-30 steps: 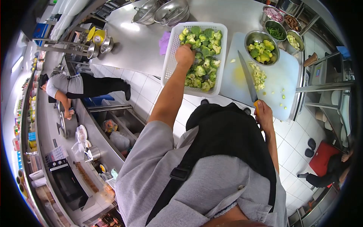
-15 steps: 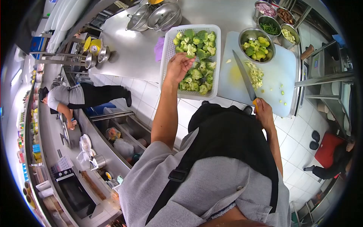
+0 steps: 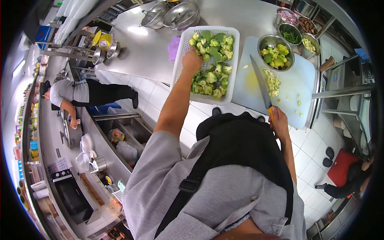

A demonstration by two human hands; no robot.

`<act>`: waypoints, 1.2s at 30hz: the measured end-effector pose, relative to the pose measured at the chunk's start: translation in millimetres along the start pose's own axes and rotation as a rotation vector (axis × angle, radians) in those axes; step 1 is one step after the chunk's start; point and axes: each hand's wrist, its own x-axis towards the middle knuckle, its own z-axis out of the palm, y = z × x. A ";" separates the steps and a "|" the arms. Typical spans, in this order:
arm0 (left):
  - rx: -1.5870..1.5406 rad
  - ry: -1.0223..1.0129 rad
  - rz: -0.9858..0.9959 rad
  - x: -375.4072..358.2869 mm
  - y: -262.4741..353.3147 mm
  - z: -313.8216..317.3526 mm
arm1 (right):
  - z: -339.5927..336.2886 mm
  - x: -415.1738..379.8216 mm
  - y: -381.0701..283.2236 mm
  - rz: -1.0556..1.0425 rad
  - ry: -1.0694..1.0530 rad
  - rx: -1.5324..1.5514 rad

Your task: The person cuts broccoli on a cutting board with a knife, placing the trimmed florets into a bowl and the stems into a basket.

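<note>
My left hand (image 3: 192, 61) reaches into a white perforated basket (image 3: 234, 64) of broccoli florets (image 3: 215, 78); its fingers point down and are mostly hidden behind the back of the hand. In my right hand (image 3: 279, 119) is the orange handle of a long knife (image 3: 261, 85), whose blade lies over the cutting board (image 3: 244, 86). Chopped pale green pieces (image 3: 273, 82) lie just right of the blade. Behind them on the board stands a metal bowl (image 3: 294, 60) with more florets.
Small metal containers of cut vegetables, one with green pieces (image 3: 291, 35), stand at the back right. Metal strainers (image 3: 182, 15) and a purple cloth (image 3: 173, 48) lie on the steel table (image 3: 132, 48). A co-worker (image 3: 76, 93) bends over the left counter; another person (image 3: 352, 176) is at far right.
My left hand has turned over and gone down into the left side of the basket, from above the florets. My right hand still holds the knife. The view has shifted slightly.
</note>
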 end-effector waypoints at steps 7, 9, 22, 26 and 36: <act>-0.583 0.082 -0.059 -28.9 -14.2 -13.6 | -1.2 -4.9 -7.7 0.013 0.012 -0.001; -0.977 0.031 -0.018 -44.1 -16.9 -20.1 | 0.7 -4.4 -5.9 0.014 0.013 0.011; -1.096 0.038 -0.003 -47.0 -5.7 -56.6 | -1.4 -1.8 -2.3 0.015 0.008 -0.006; -0.255 0.041 0.128 -51.3 -37.7 -59.3 | 0.5 -1.0 -2.7 0.012 0.015 0.022; -0.193 0.008 0.226 -79.5 -36.8 -27.0 | 4.6 -9.6 -16.3 -0.037 0.075 -0.149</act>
